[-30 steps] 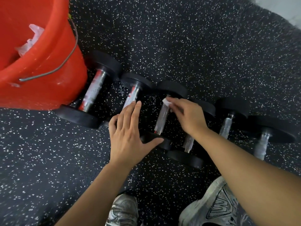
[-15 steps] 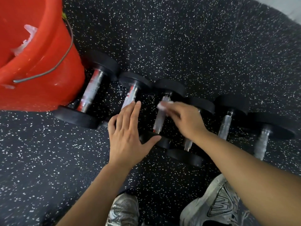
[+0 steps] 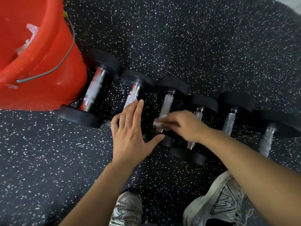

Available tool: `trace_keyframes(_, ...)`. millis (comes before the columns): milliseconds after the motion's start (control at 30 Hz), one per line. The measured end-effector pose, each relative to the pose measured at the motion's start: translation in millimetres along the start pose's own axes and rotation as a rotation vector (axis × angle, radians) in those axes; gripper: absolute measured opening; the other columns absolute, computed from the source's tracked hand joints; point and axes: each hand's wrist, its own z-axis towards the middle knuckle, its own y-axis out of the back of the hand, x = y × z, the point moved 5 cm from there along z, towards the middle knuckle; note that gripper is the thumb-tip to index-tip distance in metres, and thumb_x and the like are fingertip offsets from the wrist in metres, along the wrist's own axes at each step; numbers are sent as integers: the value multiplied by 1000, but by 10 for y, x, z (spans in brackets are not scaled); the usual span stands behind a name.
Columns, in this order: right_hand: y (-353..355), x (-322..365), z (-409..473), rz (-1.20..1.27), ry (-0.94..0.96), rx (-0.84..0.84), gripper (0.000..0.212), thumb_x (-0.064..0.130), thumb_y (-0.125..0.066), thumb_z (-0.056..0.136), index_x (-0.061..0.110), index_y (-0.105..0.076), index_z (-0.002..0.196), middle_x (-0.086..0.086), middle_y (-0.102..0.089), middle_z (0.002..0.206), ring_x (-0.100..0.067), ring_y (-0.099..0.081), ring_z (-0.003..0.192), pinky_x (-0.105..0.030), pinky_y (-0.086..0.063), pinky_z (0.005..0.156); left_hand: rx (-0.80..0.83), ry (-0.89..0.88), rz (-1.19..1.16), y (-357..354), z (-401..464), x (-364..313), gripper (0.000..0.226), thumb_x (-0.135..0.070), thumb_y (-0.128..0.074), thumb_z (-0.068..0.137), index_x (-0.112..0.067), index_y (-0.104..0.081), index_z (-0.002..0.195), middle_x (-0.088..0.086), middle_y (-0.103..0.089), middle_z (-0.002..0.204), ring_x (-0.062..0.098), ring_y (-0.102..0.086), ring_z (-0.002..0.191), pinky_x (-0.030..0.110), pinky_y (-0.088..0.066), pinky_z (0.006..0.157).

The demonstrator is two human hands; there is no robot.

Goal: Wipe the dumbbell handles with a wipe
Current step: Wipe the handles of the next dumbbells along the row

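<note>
Right hand (image 3: 184, 126) closed, pinching white wipe (image 3: 157, 123) against lower handle of third dumbbell (image 3: 166, 105) from orange bucket (image 3: 48, 66). Left hand (image 3: 132, 132) spread flat, thumb on same dumbbell's near plate. Six dumbbells lay in row on speckled rubber floor (image 3: 195, 46).

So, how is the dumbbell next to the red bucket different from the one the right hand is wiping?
The dumbbell beside the bucket looks bigger, with wider black ends, than the dumbbell under the wipe. Its handle reflects the red bucket; the other looks plain silver. Neither hand touches it, while the right hand presses a wipe on the other. Both lie on the speckled floor.
</note>
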Motion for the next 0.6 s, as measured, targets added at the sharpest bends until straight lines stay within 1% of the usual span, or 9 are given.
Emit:
trace_keyframes(100, 357, -54, 128, -26, -76, -382, 32, 42, -54, 103, 44, -63, 134, 11, -71, 131, -13, -70, 112, -39, -56, 98, 1, 0, -2, -7, 3, -14, 114, -82, -59, 79, -20, -17, 165, -2, -31, 168, 17, -27, 154, 42, -16, 122)
trace_keyframes(133, 398, -65, 165, -84, -109, -464, 32, 42, -53, 104, 42, -64, 134, 10, -72, 130, -14, -70, 112, -38, -57, 96, -1, 1, 0, -6, 5, -13, 114, -82, -60, 79, -20, -18, 165, -2, -31, 168, 17, -28, 154, 42, -17, 122)
trace_keyframes(167, 370, -67, 199, -146, -129, -484, 31, 41, -53, 105, 40, -65, 133, 8, -72, 129, -17, -70, 113, -37, -57, 94, -2, 1, 1, -3, 6, -9, 114, -82, -60, 78, -20, -18, 165, -2, -31, 168, 17, -28, 154, 43, -17, 122)
trace_keyframes(233, 203, -80, 229, -208, -106, -441, 31, 37, -52, 106, 36, -68, 132, 5, -72, 130, -21, -69, 116, -34, -55, 94, -4, 3, -2, 5, 10, 3, 115, -82, -61, 78, -20, -18, 165, -2, -31, 168, 17, -28, 154, 43, -16, 122)
trace_keyframes(300, 124, -43, 178, -215, -45, -377, 31, 38, -50, 106, 36, -68, 132, 7, -70, 132, -20, -68, 119, -30, -52, 97, -7, 9, -6, 5, 16, 15, 116, -82, -62, 77, -20, -19, 165, -2, -31, 168, 17, -28, 154, 41, -14, 123)
trace_keyframes(467, -43, 35, 20, -228, 11, 63, 33, 45, -52, 103, 47, -61, 134, 12, -69, 134, -13, -65, 122, -37, -52, 103, -10, 9, -5, -3, 16, 4, 117, -84, -60, 77, -20, -18, 165, -2, -31, 168, 17, -28, 154, 38, -10, 123)
trace_keyframes(500, -58, 48, 11, -228, 21, 93, 34, 44, -53, 102, 48, -60, 135, 12, -68, 135, -12, -64, 122, -36, -52, 104, -10, 7, -2, -6, 14, 0, 116, -84, -60, 77, -20, -18, 165, -1, -32, 168, 17, -28, 154, 37, -10, 122)
trace_keyframes(533, -28, 61, 14, -199, 30, 54, 34, 42, -54, 102, 48, -60, 135, 13, -69, 135, -12, -65, 121, -37, -53, 103, -11, 4, 2, -8, 12, -2, 116, -84, -60, 77, -19, -19, 165, -1, -32, 167, 17, -28, 153, 38, -11, 122)
trace_keyframes(600, 180, 4, 49, -108, -5, -219, 35, 39, -54, 102, 44, -61, 136, 13, -68, 135, -12, -68, 117, -36, -55, 101, -14, 4, 3, -3, 13, -6, 116, -85, -59, 77, -19, -19, 164, 0, -34, 167, 18, -30, 153, 39, -12, 121)
